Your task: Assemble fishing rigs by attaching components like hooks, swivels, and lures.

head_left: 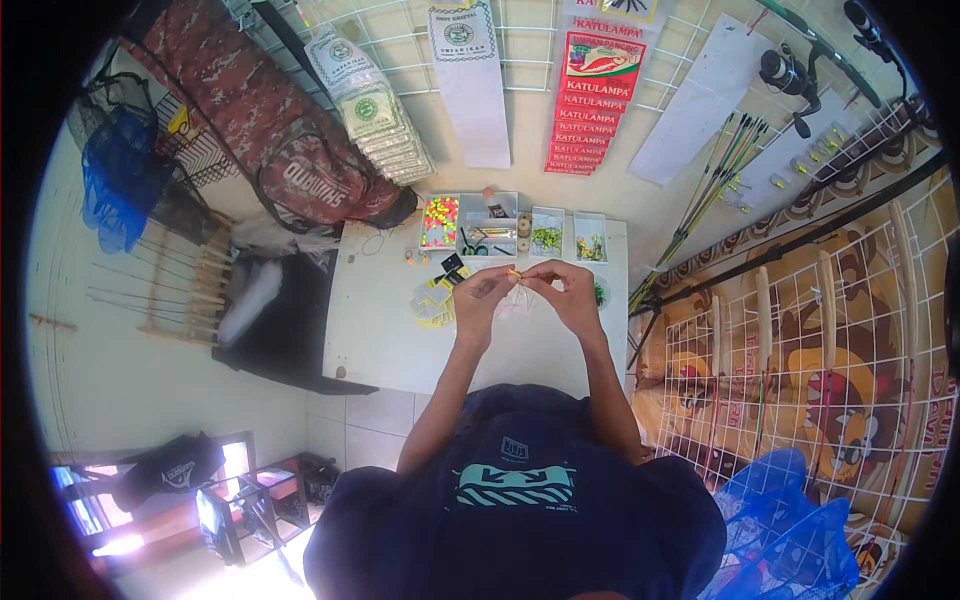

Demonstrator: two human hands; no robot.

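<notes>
Above the white table (375,330), my left hand (482,300) and my right hand (566,293) meet, both with fingers pinched. Between their fingertips is a small yellow-orange piece (513,272), too small to name. Thin pale strands hang below it, and something clear and pinkish shows faintly under the hands. Beside my left hand lie small black packets (453,264) and clear packets with yellow edges (432,306). A small green bunch (600,294) sits just right of my right hand, partly hidden by it.
Along the table's back stand boxes of red and yellow pieces (440,222), green pieces (547,238) and mixed pieces (591,247). Dark-handled scissors (478,247) and thread spools (523,228) sit between them. A camouflage rod bag (270,125) leans at left; rods (700,190) stand at right.
</notes>
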